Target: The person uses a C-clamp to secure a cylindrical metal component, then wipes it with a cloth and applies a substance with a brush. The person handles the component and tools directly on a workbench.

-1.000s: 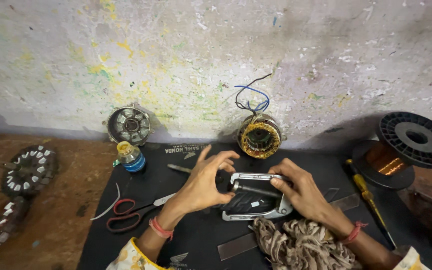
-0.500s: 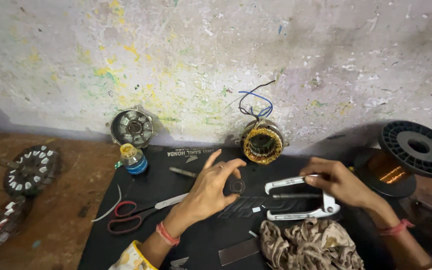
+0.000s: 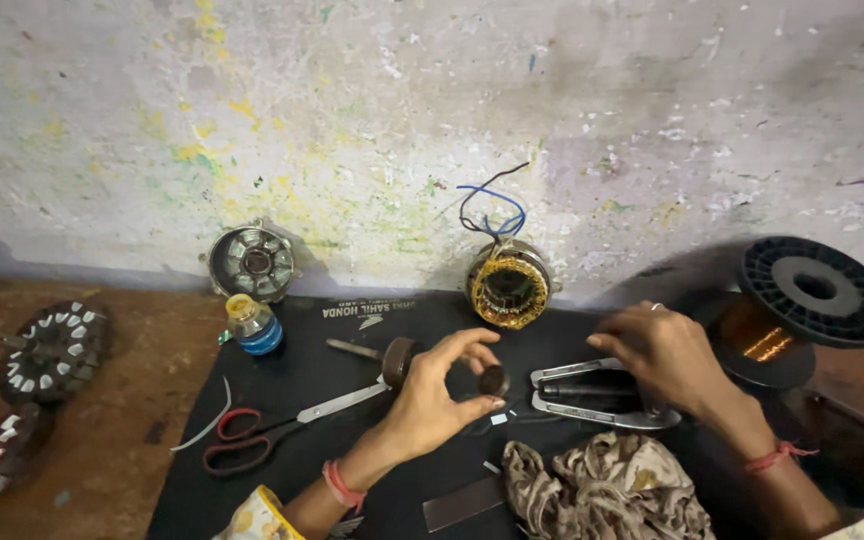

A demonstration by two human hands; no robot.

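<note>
Overhead, we pinch a small dark round part (image 3: 493,380) between our left hand's (image 3: 432,400) thumb and fingertips above the black mat (image 3: 302,370). Our right hand (image 3: 667,355) rests closed on the grey metal frame (image 3: 592,393), beside the patterned cloth (image 3: 602,490).

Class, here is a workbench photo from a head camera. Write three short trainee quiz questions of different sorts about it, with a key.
1. True or false: the left hand pinches a small dark round part.
2. What does the right hand rest on? A) scissors B) metal frame C) blue-capped bottle
3. Fill in: the copper-wound stator leans against the ____.

Key
1. True
2. B, the metal frame; the scissors and bottle lie apart, to the left.
3. wall
</note>
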